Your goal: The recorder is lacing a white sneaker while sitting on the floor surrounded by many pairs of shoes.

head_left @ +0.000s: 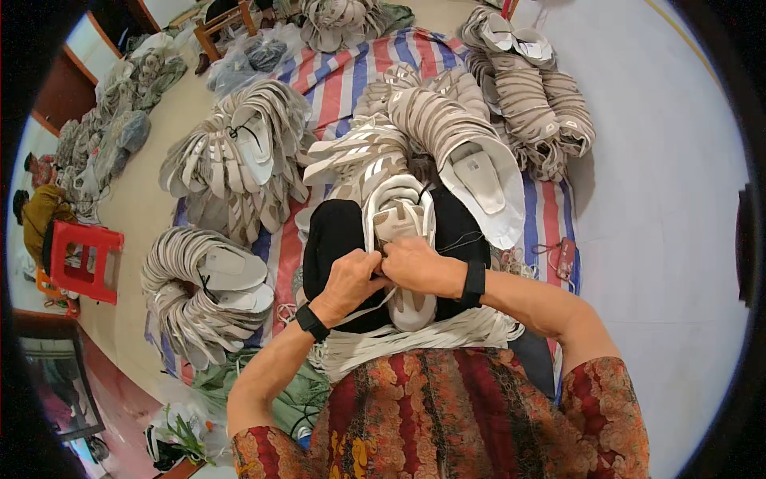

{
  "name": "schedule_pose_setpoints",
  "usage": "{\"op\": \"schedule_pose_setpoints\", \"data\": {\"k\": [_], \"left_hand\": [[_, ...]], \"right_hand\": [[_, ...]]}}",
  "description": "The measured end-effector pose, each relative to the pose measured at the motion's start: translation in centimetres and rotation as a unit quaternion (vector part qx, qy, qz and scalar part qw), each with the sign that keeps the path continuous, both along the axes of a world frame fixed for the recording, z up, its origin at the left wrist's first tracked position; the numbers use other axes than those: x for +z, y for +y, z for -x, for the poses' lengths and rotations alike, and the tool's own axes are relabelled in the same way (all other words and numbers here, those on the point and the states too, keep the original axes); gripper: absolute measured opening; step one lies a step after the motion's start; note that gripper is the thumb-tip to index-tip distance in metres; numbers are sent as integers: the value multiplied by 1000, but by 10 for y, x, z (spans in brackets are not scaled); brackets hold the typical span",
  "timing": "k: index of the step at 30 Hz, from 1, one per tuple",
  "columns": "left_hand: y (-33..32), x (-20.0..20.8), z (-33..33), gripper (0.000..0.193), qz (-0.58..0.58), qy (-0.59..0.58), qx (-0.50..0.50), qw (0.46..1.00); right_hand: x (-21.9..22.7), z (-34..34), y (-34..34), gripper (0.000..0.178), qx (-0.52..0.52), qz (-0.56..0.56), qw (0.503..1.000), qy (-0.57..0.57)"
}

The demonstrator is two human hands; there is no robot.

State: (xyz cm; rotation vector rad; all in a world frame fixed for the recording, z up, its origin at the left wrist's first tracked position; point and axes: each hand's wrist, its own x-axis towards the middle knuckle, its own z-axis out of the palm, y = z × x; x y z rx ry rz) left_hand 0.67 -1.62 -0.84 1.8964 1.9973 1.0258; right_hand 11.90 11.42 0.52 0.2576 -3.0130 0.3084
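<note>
A beige and white shoe upper [399, 221] rests between my knees, its toe toward me and its collar away from me. My left hand [349, 281] is closed in a pinch at the upper's left eyelet edge. A white shoelace [361, 310] trails from its fingertips down toward my lap. My right hand [416, 263] lies across the front of the upper, fingers curled in against the left fingertips. What the right fingers grip is hidden under them. Across my lap lies a thick bundle of white shoelaces [423, 339].
Strings of nested shoe uppers stand ahead [447, 120], at left [211, 291], at far left [239, 152] and at far right [535, 104]. Beneath them spreads a striped sheet [343, 76]. A red plastic stool [86, 259] stands at the left. A small red object [565, 259] lies at right.
</note>
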Motion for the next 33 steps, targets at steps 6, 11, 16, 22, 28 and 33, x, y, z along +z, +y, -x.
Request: {"op": "schedule_pose_setpoints", "data": {"k": [6,11,16,22,28,33], "left_hand": [[3,-4,2,29,-48,49,1,998],[-2,-12,3,30,-51,40,23,998],[-4,-20,-4,32,-42,41,0,998],[1,-6,-11,29,-59,21,-20,998],[-1,10,7,17,6,-169,28,985],[38,23,10,9,-17,-111,84,990]], "right_hand": [[7,1,-1,16,-5,-19,1000,-25],[0,6,6,12,59,32,998,-16],[-2,4,14,19,54,18,994,-95],[9,-2,22,15,74,25,993,-89],[75,25,32,17,11,-88,982,168],[72,40,55,15,-56,-69,960,264]]}}
